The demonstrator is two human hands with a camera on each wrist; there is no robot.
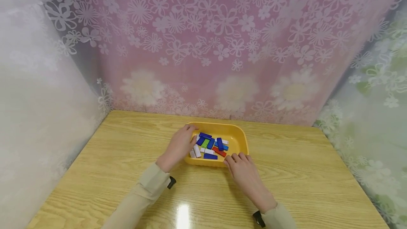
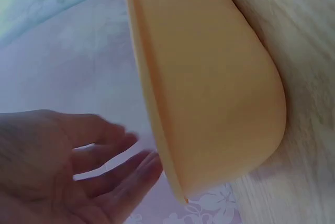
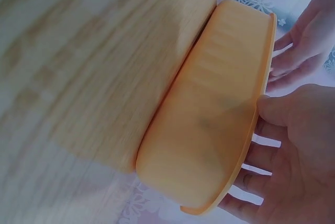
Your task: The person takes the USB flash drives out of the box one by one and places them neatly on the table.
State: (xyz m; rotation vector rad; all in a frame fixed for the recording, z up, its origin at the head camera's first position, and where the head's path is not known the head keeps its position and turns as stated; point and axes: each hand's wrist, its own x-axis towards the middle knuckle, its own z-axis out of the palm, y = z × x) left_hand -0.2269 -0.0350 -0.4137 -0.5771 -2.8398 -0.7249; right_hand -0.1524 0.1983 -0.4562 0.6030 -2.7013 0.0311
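A yellow plastic bin (image 1: 236,140) stands on the table and holds several small flat oblong pieces. Among them are a green piece (image 1: 205,143), a red piece (image 1: 219,152), white pieces (image 1: 197,151) and blue pieces (image 1: 210,156); their exact kind is too small to tell. At the bin's left end is my left hand (image 1: 180,142), fingers relaxed and spread, its fingertips by the rim (image 2: 152,96). My right hand (image 1: 245,172) holds the rim at the front right corner, thumb on the edge and the other fingers (image 3: 260,154) reaching behind it.
A wood-grain table (image 1: 203,193) lies under the bin. Behind its far edge hangs a pink flowered curtain (image 1: 203,63). Pale curtains flank the left (image 1: 47,98) and right (image 1: 375,133). Black wrist straps (image 1: 171,182) show at both sleeves.
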